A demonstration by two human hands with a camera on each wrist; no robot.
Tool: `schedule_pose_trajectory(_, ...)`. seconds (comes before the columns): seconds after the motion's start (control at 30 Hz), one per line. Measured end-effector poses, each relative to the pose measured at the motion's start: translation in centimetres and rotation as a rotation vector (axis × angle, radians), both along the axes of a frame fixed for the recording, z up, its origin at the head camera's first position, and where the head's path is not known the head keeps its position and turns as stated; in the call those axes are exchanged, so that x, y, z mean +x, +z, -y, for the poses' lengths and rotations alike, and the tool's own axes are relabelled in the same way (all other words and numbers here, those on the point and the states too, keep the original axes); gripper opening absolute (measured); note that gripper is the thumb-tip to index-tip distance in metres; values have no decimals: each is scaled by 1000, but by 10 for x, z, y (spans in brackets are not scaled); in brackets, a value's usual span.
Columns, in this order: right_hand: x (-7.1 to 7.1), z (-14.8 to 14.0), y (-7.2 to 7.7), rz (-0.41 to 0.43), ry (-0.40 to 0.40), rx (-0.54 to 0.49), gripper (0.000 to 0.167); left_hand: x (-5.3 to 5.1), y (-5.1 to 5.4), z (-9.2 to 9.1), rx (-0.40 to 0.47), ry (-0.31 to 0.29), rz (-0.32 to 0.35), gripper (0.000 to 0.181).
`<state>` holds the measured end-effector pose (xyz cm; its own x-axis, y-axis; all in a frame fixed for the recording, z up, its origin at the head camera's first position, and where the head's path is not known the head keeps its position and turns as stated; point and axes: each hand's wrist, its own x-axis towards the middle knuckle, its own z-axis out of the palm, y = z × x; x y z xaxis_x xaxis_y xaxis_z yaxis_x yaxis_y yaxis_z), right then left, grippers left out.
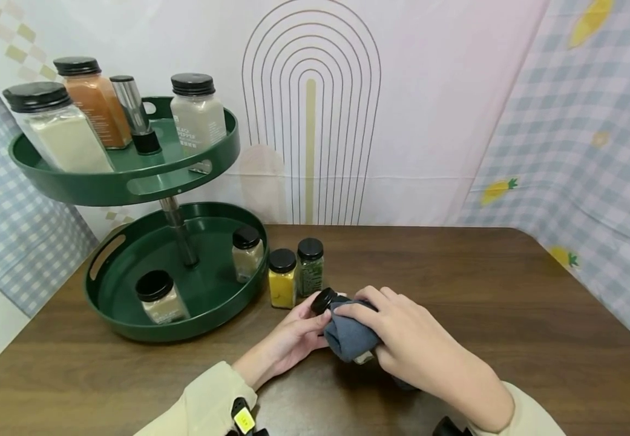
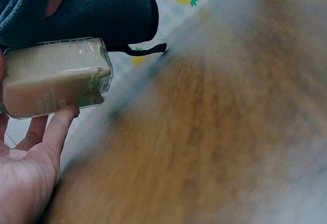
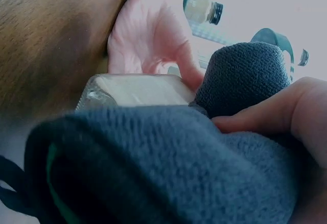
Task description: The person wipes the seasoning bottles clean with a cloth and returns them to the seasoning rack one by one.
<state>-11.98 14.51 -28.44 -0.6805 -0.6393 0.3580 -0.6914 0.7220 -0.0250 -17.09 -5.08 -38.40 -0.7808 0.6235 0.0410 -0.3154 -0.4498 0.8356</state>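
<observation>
My left hand [image 1: 294,339] holds a small glass spice jar [image 2: 59,78] with a black lid [image 1: 323,300], tilted above the table. Pale powder fills the jar, and its label is too blurred to read. My right hand [image 1: 410,339] grips a dark blue-grey cloth [image 1: 350,333] pressed against the jar's side. In the right wrist view the cloth [image 3: 168,157] covers part of the jar [image 3: 140,89], with the thumb lying on the cloth. A yellow spice jar [image 1: 282,281] and a green herb jar [image 1: 310,266] stand just beyond my left hand.
At the left stands a two-tier green tray stand [image 1: 184,330]. Its upper tier bears a pale powder jar [image 1: 66,136], an orange jar [image 1: 99,106], a silver cylinder [image 1: 132,109] and a black pepper jar [image 1: 197,115]. Two small jars sit below. A patterned cloth backdrop [image 1: 429,121] hangs behind.
</observation>
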Motion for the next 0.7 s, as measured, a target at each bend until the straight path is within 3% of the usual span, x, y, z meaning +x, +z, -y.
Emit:
schedule_pose_trajectory(0.27,2,-4,1,12,-34,6,52,-1,0,0,24,-9,2,44)
schedule_pose_trajectory(0.7,-1,-20,1,114,-131,193,42,-2,0,0,28,36,50,47)
